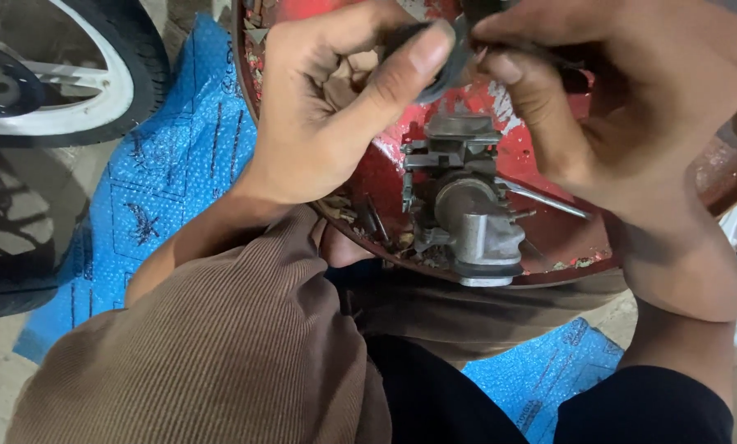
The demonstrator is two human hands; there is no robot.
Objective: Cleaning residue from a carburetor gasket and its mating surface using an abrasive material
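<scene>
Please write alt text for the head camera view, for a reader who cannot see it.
Two bare hands, left hand and right hand, together hold a small dark ring-shaped part above a red metal pan. A grey metal carburetor lies in the pan, over blue sheeting.

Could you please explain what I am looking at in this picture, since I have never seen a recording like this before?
There is no machine here: a person wears a camera on the head, so the single picture looks down at their own two bare hands and lap.

The left hand and right hand meet at the top and together pinch a small dark rounded part; the right hand also seems to grip a thin dark tool, mostly hidden.

Below them a rusty red pan sits by the knees. In it lies a grey metal engine part, probably a carburettor, with a thin metal rod and small bits.

A blue mat covers the floor, and a wheel with a white rim stands at the upper left.
</scene>
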